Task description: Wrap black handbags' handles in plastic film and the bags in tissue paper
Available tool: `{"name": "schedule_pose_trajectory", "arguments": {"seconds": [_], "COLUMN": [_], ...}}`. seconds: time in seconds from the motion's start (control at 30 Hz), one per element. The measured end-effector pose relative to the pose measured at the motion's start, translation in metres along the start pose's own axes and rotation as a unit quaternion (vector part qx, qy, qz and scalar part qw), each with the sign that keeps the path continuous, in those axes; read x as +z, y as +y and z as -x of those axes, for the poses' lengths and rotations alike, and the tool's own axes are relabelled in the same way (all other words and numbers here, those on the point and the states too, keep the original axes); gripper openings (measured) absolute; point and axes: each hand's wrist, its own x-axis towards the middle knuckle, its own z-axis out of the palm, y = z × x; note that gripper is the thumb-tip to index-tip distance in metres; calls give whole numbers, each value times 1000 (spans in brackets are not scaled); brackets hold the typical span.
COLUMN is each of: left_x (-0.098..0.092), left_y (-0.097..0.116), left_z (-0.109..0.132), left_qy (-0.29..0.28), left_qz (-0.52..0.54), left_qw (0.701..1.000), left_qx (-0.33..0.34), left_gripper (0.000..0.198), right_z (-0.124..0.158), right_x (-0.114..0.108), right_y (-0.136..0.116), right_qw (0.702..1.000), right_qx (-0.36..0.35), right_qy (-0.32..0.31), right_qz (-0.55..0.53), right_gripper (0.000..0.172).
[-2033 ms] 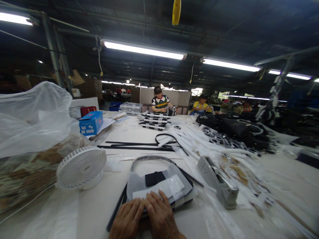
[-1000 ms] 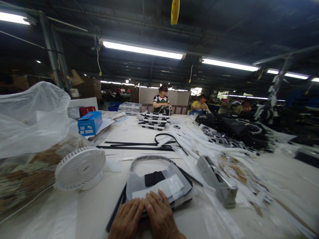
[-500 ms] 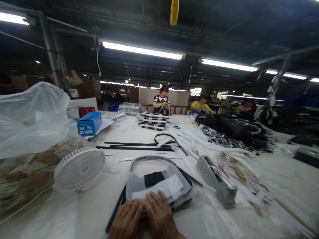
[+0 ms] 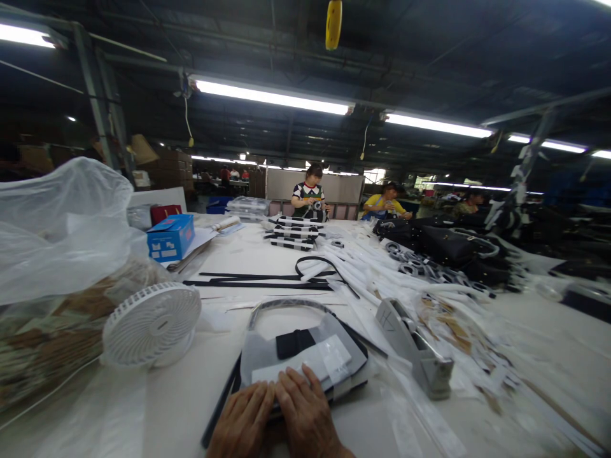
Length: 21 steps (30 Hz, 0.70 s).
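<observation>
A black handbag (image 4: 353,346) lies flat on the table in front of me, with a clear-wrapped curved handle (image 4: 291,304) at its far side. A translucent sheet covers part of it, and a small black piece (image 4: 294,343) and a white packet (image 4: 329,359) rest on top. My left hand (image 4: 243,416) and my right hand (image 4: 308,410) sit side by side on the bag's near edge. Their fingers are close together and bent over the edge and the packet; the thumbs are hidden. A dark strap (image 4: 222,401) sticks out at the left.
A white fan (image 4: 153,324) and a big plastic bag (image 4: 71,235) stand left, with a blue box (image 4: 170,237) behind. At right is a grey tape dispenser (image 4: 420,350) among plastic scraps. Black straps (image 4: 262,282) lie ahead; black bags (image 4: 449,248) are piled far right. Two co-workers sit across.
My hands and the handbag stay in place. Across the table, the co-worker in the patterned shirt has moved their hands slightly.
</observation>
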Motion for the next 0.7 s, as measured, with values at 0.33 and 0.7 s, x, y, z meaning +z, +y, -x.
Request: {"name": "schedule_pose_trajectory", "arguments": {"seconds": [0.33, 0.7], "left_x": [1, 0], "left_y": [-4, -2], "left_z": [2, 2], "left_qy": [-1, -8], "left_qz": [-14, -6], "left_qw": [1000, 1000], "left_qx": [17, 8], "left_gripper": [36, 36], "right_z": [1, -7], "right_x": [7, -4], "right_y": [-3, -1], "right_qw": [1000, 1000], "right_qx": [17, 7], "right_qy": [24, 19], "right_qz": [1, 5], "right_gripper": [40, 42]}}
